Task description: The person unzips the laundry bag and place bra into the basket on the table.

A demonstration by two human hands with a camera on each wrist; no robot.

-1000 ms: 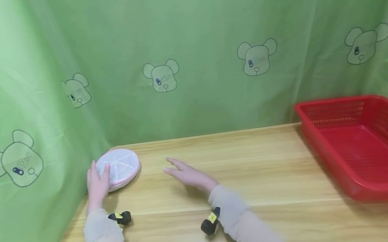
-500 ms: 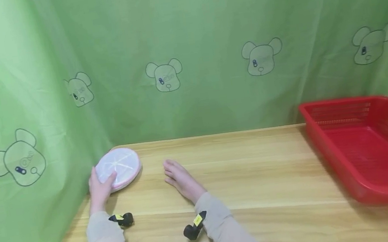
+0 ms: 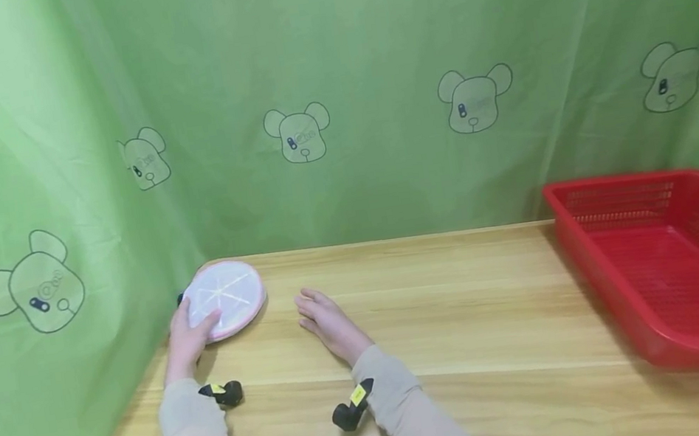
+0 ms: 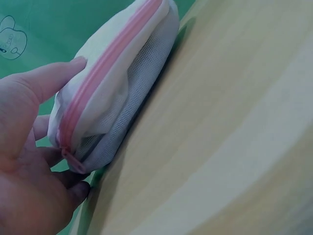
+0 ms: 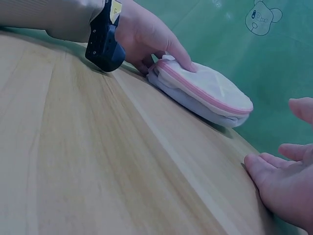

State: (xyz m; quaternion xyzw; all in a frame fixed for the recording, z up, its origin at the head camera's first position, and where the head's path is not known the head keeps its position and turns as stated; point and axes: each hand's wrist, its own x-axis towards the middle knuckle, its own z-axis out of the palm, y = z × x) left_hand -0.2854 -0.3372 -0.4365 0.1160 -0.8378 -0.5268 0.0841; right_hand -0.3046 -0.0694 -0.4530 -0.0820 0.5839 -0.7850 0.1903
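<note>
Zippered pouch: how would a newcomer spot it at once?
On the wooden table, look to the far left, away from the red basket. The left hand grips the round pouch there. Unlike the basket, it's pale, with white lines radiating across its top and a pink zipper.

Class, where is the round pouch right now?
In the head view, the pouch is at left, by the green curtain, gripped by the left hand.

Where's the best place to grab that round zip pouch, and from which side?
Probably the edge of the round zip pouch by its zipper pull, coming from the person's left, where the left grip holds it. The pouch lies broad face up, and its low, rounded edge should pinch easily between top and side.
</note>
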